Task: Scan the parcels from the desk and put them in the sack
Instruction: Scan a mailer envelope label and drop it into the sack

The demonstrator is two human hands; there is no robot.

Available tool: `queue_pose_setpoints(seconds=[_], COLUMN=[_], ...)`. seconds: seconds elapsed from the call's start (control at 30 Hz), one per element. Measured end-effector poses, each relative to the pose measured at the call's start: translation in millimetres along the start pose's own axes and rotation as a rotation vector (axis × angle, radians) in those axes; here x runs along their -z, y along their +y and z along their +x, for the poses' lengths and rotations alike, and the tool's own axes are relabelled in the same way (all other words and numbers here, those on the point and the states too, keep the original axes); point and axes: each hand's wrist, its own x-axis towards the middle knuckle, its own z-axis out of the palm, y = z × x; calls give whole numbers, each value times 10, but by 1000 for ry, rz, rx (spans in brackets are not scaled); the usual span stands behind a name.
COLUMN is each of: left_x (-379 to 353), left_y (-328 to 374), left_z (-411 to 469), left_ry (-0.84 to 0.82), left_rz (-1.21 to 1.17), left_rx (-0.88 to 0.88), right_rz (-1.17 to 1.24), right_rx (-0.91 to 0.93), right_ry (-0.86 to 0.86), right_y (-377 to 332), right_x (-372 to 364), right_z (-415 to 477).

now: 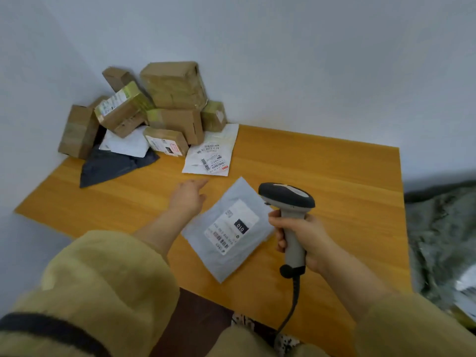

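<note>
A grey mailer (229,229) lies label-up on the desk (322,161), between both hands. The right hand (302,239) grips a scanner (288,202) over it; the left hand (189,195) reaches forward, fingers straight. More parcels (154,112) pile in the far corner.

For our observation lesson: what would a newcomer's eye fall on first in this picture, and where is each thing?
The barcode scanner gripped in the right hand stands out, just right of a labelled grey mailer lying flat on the desk. Behind, a heap of cardboard boxes fills the far left corner.
</note>
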Motion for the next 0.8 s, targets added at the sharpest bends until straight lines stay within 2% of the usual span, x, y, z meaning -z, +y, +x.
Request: queue_pose_setpoints(seconds=[0.07, 0.1, 0.23, 0.37, 0.43, 0.5, 0.53, 0.6, 0.7, 0.8], left_x=[-119, -233, -933, -1284, -1204, -1077, -1036, -1018, -1017, -1003], left_y=[1, 21, 148, 109, 124, 130, 122, 80, 63, 76], left_z=[-51, -108, -593, -687, -607, -559, -564, -600, -618, -502], left_ry=[114, 91, -290, -497, -540, -536, -524, -404, -174, -117], left_rz=[155, 172, 381, 567, 704, 769, 742, 544, 127, -23], left_rx=[17, 27, -69, -437, -653, -734, -700, -539, -79, 257], right_rz=[-5, -5, -4, -34, -45, -48, -51, -62, -83, -93], right_rx=[-17, -24, -51, -54, -66, -86, -96, -104, -90, -84], right_ry=[13, 27, 59, 81, 102, 109, 106, 101, 109, 124], right_y=[54, 83, 179, 235, 269, 297, 305, 311, 307, 305], right_x=[49, 79, 155, 195, 192, 151, 122, 64, 18, 14], right_z=[-30, -36, -49, -27, -2, 19, 30, 45, 66, 49])
